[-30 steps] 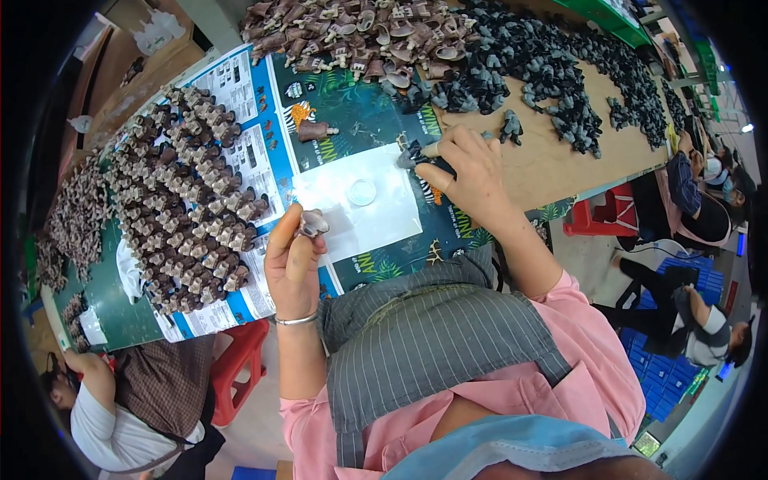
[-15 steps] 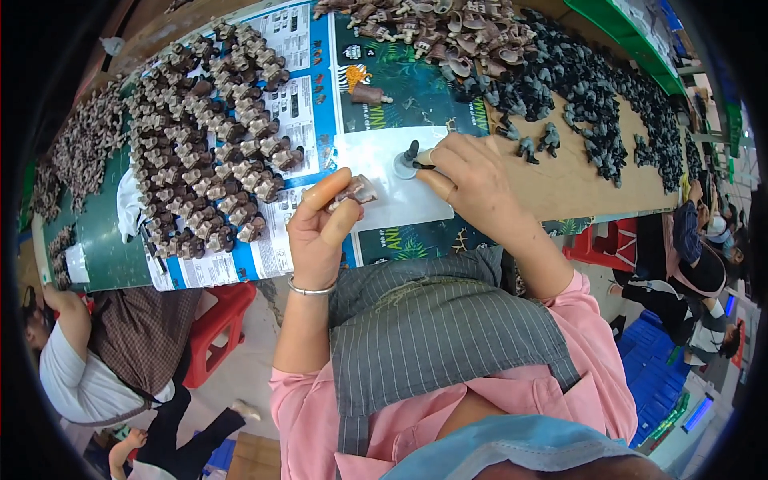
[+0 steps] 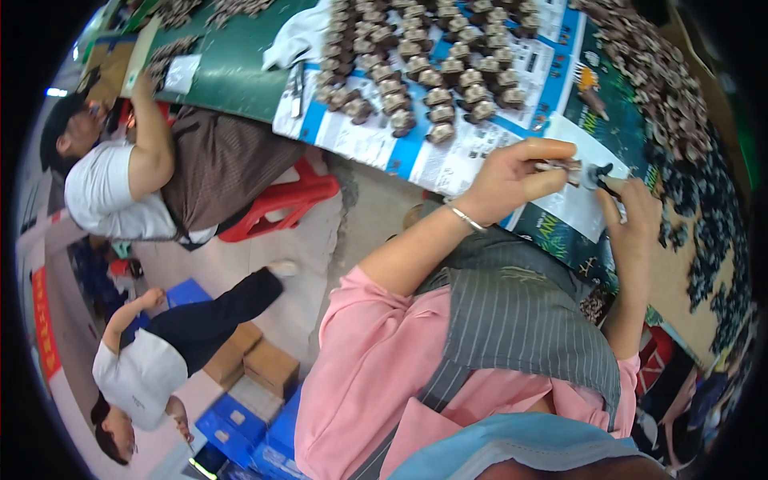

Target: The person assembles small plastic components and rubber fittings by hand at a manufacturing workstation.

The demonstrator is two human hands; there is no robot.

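Observation:
My left hand (image 3: 512, 180) pinches a small brown and beige plastic figure piece (image 3: 566, 168) between thumb and fingers. Close beside it, my right hand (image 3: 634, 216) has its thumb and fingers closed at a small black piece (image 3: 604, 170), which stands over a round grey base (image 3: 590, 178). Both hands are above a white sheet (image 3: 578, 210) on the table. My right fingertips partly hide the black piece. Whether the brown piece touches the black one, I cannot tell.
Rows of assembled brown figures (image 3: 438, 96) stand beyond my left hand. Brown parts (image 3: 668, 76) are heaped at the far right, black and grey parts (image 3: 716, 232) nearer. A white cloth (image 3: 298, 38) lies at the left. One co-worker (image 3: 120, 176) sits left beside a red stool (image 3: 280, 204).
The view has swung left, so the table and hands appear farther right. My left hand has brought the brown piece closer to the black piece by my right hand.

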